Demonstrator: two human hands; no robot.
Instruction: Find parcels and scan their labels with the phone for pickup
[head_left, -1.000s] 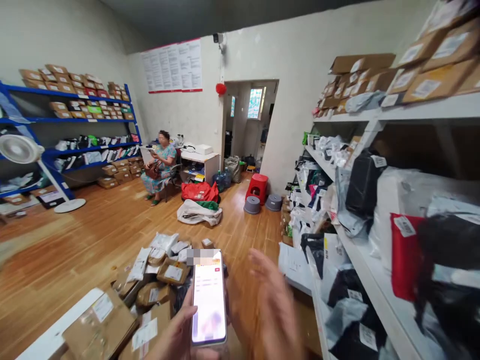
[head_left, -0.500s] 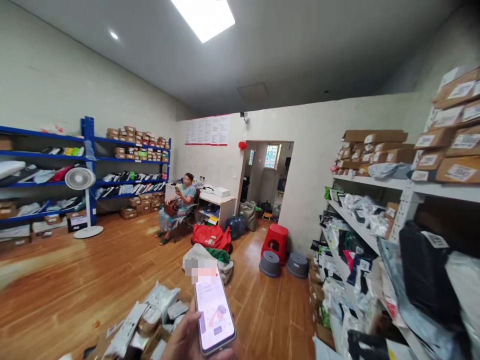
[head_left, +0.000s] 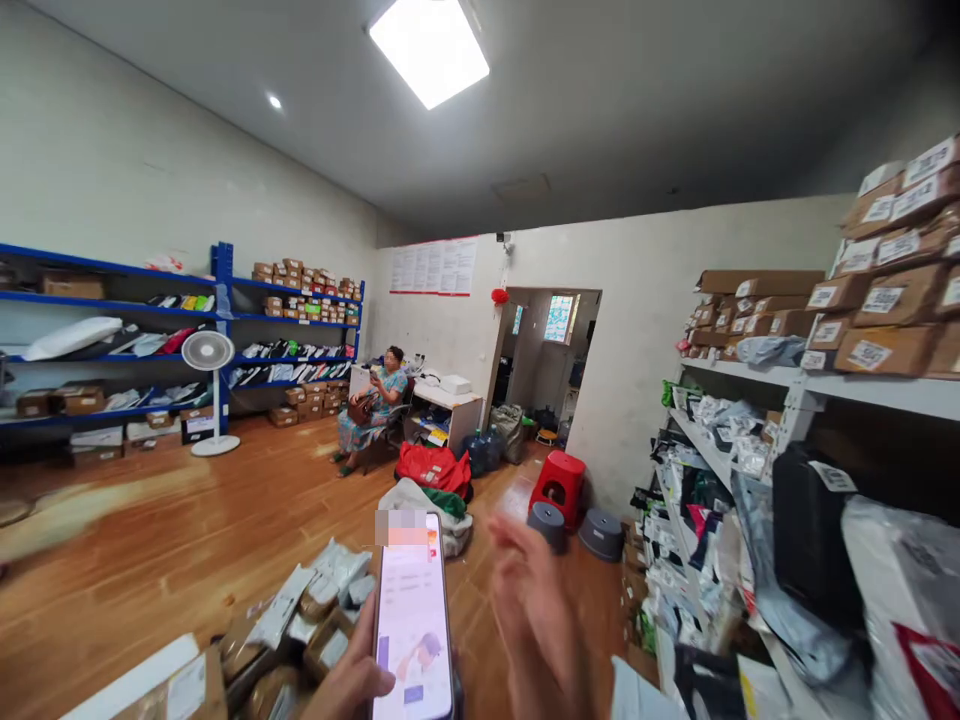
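Left grip [head_left: 346, 668] is closed on the phone [head_left: 412, 622]; right grip [head_left: 538, 610] is loose and blurred, fingers extended, raised just right of the phone and apart from it. Around, by size: brown floor [head_left: 289, 515]; white shelves [head_left: 889, 390] at right, stacked with parcels [head_left: 881, 300]; blue shelves [head_left: 223, 268] at far left, likewise loaded; bench [head_left: 442, 397] near the back wall; seated person [head_left: 384, 392] beside it; parcel pile [head_left: 321, 588] left of the phone; fan [head_left: 209, 352] before the blue shelves; red bag [head_left: 433, 466]; red stool [head_left: 566, 466]; two grey stools [head_left: 601, 536] next to it. Phone: low centre, screen lit, facing the camera.
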